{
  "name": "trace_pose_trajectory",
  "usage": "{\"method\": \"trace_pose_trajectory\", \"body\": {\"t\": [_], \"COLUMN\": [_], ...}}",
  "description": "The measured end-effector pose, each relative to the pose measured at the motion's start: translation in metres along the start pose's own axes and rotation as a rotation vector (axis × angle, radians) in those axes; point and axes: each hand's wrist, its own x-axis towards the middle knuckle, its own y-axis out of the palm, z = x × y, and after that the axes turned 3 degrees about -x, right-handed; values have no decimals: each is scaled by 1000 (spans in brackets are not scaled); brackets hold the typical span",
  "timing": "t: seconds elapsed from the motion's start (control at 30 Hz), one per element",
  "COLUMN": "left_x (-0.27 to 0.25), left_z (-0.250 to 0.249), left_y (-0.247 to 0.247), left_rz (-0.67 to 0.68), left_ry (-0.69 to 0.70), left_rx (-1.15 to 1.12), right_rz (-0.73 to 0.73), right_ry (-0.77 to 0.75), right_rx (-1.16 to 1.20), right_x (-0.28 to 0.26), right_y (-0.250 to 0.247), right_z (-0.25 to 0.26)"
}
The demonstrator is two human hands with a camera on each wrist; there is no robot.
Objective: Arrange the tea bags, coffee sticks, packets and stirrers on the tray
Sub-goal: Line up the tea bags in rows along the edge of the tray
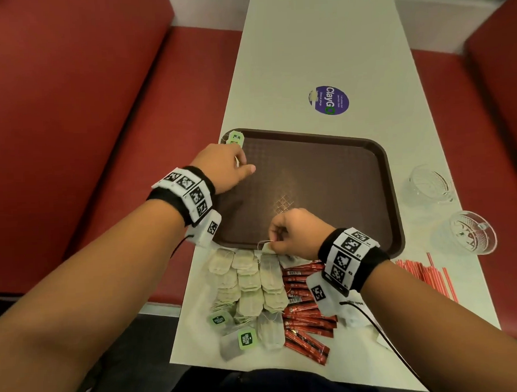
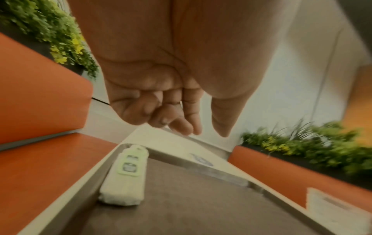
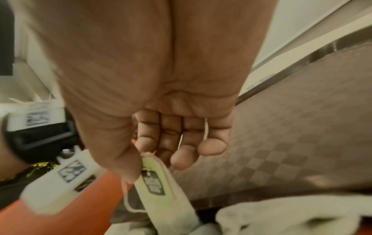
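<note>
Brown rectangular plastic tray (image 1: pixel 380 172) as landmark: one pale tea bag (image 2: pixel 124 174) in its far-left corner, left hand (image 1: pixel 223 164) above, loosely curled, empty; right hand (image 1: pixel 294 232) at near rim pinching a green-tagged paper tea bag (image 3: pixel 161 187) — lift clear, watching its string.

Paper, plastic, foil and glass on a smooth pale table.

The dark brown plastic tray (image 1: pixel 377 167) has a matt, fine waffle-textured floor with a dull sheen at its middle. The off-white tea bags (image 1: pixel 246 280) look like soft, porous filter paper with thin string and glossy green paper tags (image 1: pixel 247 339). The red coffee sticks (image 1: pixel 305 319) shine like foil. The two clear cut-glass bowls (image 1: pixel 466 234) glint; the red bench upholstery (image 1: pixel 79 114) looks smooth and faintly glossy.
</note>
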Motion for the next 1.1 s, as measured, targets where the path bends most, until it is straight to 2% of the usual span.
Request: {"method": "trace_pose_trajectory", "body": {"t": [0.1, 0.27, 0.4, 0.6, 0.73, 0.87, 1.1], "left_x": [-48, -92, -108, -112, -109, -104, -97], "left_z": [-12, 4, 16, 15, 11, 1, -11], "left_y": [-1, 24, 43, 47, 36, 19, -3], "left_rz": [116, 434, 507, 408, 319, 196, -11], "left_ry": [153, 251, 275, 272, 255, 266, 298], "left_rx": [-47, 93, 192, 203, 118, 1, -158], "right_rz": [-9, -100, -98, -177, -231, -251, -245], "right_ry": [-20, -40, -26, 19, 39, 48, -63], "right_rx": [36, 54, 21, 143, 188, 373, 338], "right_x": [-3, -3, -1, -4, -6, -5, -1], "right_y": [4, 6, 3, -1, -3, -4, -10], "right_z": [2, 4, 2, 4, 2, 6, 20]}}
